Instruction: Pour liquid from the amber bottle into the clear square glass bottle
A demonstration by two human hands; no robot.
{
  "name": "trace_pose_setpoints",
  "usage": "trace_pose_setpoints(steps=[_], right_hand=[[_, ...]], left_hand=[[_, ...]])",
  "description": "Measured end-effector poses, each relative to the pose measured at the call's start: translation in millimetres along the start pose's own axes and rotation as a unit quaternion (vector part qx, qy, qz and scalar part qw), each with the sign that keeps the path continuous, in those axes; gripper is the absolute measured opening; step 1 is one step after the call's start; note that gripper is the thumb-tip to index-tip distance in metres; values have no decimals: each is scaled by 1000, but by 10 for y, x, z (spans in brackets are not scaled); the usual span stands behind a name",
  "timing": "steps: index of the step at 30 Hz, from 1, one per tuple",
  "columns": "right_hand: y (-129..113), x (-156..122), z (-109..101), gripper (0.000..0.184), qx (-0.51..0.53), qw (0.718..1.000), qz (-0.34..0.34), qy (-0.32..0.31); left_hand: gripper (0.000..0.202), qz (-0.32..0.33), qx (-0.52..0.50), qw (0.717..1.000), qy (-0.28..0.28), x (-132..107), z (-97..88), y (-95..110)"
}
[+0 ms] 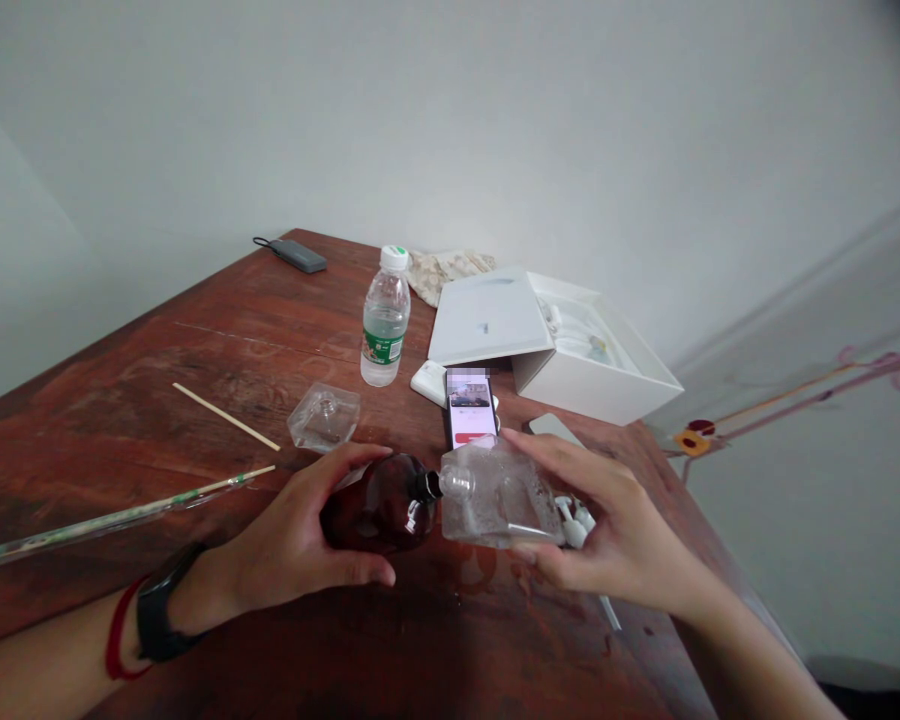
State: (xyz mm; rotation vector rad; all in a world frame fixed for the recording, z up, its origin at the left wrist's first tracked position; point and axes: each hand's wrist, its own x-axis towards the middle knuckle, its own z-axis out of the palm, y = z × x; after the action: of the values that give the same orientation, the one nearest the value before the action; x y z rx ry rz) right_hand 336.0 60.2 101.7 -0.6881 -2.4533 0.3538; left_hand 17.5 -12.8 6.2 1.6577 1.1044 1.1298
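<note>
My left hand (pixel 300 540) is wrapped round a dark brown bottle (pixel 390 505), tilted on its side with its open neck pointing right. A clear, square-shouldered plastic bottle (pixel 499 495) lies sideways in my right hand (pixel 607 515), thumb on one side and fingers on the other. Its neck faces the brown bottle's mouth; the two necks are very close, and I cannot tell whether they touch. Drops cling inside the clear bottle. White pump heads (pixel 574 520) lie by my right hand, partly hidden. A second clear bottle (pixel 324 417) lies on the table beyond my left hand.
On the wooden table (pixel 217 350) stands a water bottle (pixel 385 320) with a green label. A phone (pixel 471 410) lies before an open white box (pixel 600 375). Chopsticks, one loose (pixel 225 416) and some in a wrapper (pixel 120 517), lie left. A grey device (pixel 298 254) sits near the far edge.
</note>
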Motion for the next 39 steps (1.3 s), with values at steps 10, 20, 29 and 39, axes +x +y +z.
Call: trace_pose_setpoints(steps=[10, 20, 29, 39], right_hand=[[-25, 2, -40, 64, -12, 1000, -4, -7], [-51, 16, -79, 68, -35, 999, -1, -19], [-37, -32, -79, 72, -20, 1000, 2, -21], [-72, 3, -116, 69, -49, 998, -8, -25]], left_hand=[[93, 6, -4, 1000, 2, -10, 13, 26], [91, 27, 15, 1000, -8, -1, -9, 33], [93, 12, 6, 1000, -7, -9, 10, 43], [92, 21, 26, 999, -5, -9, 3, 51]])
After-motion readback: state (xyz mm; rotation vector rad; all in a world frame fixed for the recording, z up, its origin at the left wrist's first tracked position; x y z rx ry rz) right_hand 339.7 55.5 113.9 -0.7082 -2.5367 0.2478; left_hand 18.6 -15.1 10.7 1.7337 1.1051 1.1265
